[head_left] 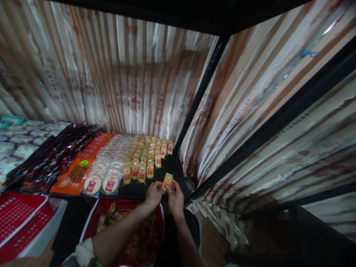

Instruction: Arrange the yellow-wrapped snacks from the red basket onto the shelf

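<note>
Between my two hands is a small yellow wrapped snack pack point(167, 181) with a red and white label, held upright over the front of the black shelf point(178, 181). My left hand point(154, 193) pinches its left edge, and my right hand point(175, 196) grips its right side with the thumb in front. Just behind and to the left stand rows of matching yellow packs point(142, 173), labels facing me. Below my left forearm, a red basket point(160, 211) holds more gold-yellow packs point(111, 212).
Left along the shelf lie round white wrapped crackers point(111, 183), an orange snack bag point(72, 174), dark packets point(47, 159) and white packets point(25, 150). Another red basket point(22, 218) sits lower left. A black post point(203, 92) and striped curtains point(133, 81) enclose the shelf's corner.
</note>
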Available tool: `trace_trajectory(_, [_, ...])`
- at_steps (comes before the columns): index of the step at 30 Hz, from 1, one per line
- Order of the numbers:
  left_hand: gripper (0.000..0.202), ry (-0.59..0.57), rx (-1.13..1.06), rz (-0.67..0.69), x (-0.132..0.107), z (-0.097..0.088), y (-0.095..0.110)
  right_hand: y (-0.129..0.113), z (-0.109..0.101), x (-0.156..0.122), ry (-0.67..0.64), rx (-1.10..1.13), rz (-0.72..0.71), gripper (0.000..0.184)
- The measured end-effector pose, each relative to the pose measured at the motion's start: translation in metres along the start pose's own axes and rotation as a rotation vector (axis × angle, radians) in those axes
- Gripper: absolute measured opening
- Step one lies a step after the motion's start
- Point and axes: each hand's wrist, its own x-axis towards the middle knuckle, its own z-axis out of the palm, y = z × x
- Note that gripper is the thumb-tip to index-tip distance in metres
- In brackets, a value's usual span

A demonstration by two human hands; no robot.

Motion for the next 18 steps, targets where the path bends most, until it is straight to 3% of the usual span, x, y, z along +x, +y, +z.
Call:
trace_trajectory(5, [0.024, 0.055, 0.293, 0.100, 0.006, 0.006, 0.011, 0.008, -0.002, 0.023, 0.033, -0.055, -0.034, 0.039])
trace_trajectory(11, [0.037, 0.058, 0.225, 0.173, 0.013, 0.017, 0.023, 0.007, 0.003, 0.047, 0.097, -0.151, -0.101, 0.038])
trace_trajectory(18, [0.035, 0.009, 0.119, 0.129, 0.037, 0.028, 0.024, 0.012, 0.014, 0.080, 0.095, -0.265, -0.155, 0.043])
